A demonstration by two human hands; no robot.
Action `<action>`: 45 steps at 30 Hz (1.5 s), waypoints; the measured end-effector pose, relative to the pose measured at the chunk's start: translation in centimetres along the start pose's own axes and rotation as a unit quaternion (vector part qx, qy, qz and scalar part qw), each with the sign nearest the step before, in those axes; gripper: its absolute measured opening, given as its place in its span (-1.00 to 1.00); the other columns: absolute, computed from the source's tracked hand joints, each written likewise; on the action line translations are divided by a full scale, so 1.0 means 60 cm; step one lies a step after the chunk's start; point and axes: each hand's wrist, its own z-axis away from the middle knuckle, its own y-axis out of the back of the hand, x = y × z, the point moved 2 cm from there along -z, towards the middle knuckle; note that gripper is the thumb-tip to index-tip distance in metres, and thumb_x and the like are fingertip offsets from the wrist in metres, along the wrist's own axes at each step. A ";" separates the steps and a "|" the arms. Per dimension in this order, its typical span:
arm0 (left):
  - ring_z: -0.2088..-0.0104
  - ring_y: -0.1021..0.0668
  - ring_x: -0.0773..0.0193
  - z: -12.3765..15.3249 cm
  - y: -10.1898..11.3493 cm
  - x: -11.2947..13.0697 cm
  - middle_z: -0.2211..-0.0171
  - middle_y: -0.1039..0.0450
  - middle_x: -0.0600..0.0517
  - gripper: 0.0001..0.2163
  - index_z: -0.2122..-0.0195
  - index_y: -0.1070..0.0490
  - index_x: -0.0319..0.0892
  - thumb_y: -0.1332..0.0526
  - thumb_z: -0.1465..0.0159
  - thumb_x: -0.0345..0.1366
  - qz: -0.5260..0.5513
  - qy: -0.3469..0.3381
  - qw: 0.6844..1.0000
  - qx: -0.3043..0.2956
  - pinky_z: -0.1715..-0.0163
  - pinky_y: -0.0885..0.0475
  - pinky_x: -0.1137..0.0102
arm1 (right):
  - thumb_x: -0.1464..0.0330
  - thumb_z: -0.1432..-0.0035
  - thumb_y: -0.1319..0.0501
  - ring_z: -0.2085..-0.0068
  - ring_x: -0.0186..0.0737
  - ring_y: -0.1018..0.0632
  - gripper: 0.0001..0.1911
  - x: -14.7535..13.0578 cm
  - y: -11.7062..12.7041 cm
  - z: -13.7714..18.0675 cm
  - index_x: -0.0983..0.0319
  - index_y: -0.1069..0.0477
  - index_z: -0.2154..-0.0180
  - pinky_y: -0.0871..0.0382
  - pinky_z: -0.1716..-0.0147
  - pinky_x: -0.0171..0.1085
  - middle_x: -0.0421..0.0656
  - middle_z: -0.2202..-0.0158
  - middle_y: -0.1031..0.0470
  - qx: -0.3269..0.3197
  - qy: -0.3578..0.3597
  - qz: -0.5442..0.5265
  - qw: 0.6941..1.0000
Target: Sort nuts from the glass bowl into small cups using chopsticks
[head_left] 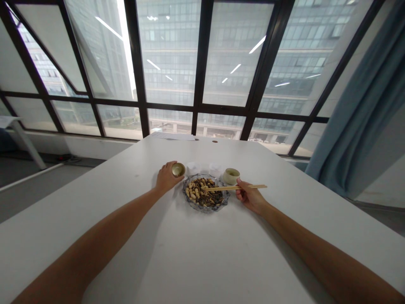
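Observation:
My left hand (166,177) is closed around a small greenish cup (178,169), tilted so that its inside faces me, at the left of a glass plate. Chopsticks (234,187) are gripped in my right hand (249,196), their tips over the peanuts. The clear glass plate (206,208) has a wavy rim and carries peanuts (193,191) on its left and dark striped sunflower seeds (215,197) on its right. A second pale green cup (231,176) stands upright behind my right hand. Whether the chopsticks pinch a peanut is too small to tell.
The white table (196,257) stretches toward large dark-framed windows (171,55). Faint whitish or clear items (202,168) sit just behind the plate. Paper (174,136) lies at the table's far edge. A blue curtain (354,114) hangs at the right.

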 end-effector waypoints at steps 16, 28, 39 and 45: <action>0.07 -0.58 0.03 -0.005 0.000 -0.011 0.04 -0.54 -0.13 -0.37 -0.10 -0.32 -0.14 -0.33 -0.10 0.11 0.066 0.156 0.985 -0.019 0.12 -0.45 0.26 | 0.21 0.09 -0.53 0.70 -0.41 -0.38 -0.63 -0.006 -0.006 0.006 0.26 -0.41 0.55 -0.28 0.77 -0.47 -0.20 0.68 -0.44 -0.014 -0.008 0.016 1.000; -0.19 -0.38 -0.10 -0.047 0.010 0.031 -0.16 -0.39 -0.18 -0.42 -0.17 -0.30 -0.13 -0.30 -0.18 0.02 -0.030 -0.027 0.999 -0.030 -0.19 -0.23 0.07 | 0.18 0.02 -0.48 0.71 -0.41 -0.39 -0.62 -0.004 -0.008 0.004 0.24 -0.36 0.54 -0.26 0.77 -0.48 -0.21 0.67 -0.46 -0.034 -0.009 0.042 0.998; -0.19 -0.43 -0.03 -0.128 -0.023 0.092 -0.17 -0.42 -0.16 -0.34 -0.28 -0.10 -0.13 -0.18 -0.23 0.05 -0.098 -0.050 0.942 -0.316 -0.21 -0.16 0.02 | 0.19 -0.02 -0.45 0.71 -0.39 -0.42 -0.64 0.003 -0.001 -0.006 0.22 -0.35 0.51 -0.32 0.76 -0.47 -0.23 0.67 -0.46 -0.044 -0.017 0.035 0.998; -0.15 -0.46 0.02 -0.128 -0.019 0.082 -0.18 -0.39 -0.18 -0.33 -0.26 -0.16 -0.18 -0.30 -0.16 -0.08 -0.068 -0.252 0.924 -0.279 -0.17 -0.28 0.22 | 0.20 -0.03 -0.44 0.71 -0.39 -0.42 -0.65 0.007 0.000 -0.009 0.22 -0.34 0.50 -0.32 0.76 -0.46 -0.22 0.66 -0.47 -0.046 -0.025 0.034 0.998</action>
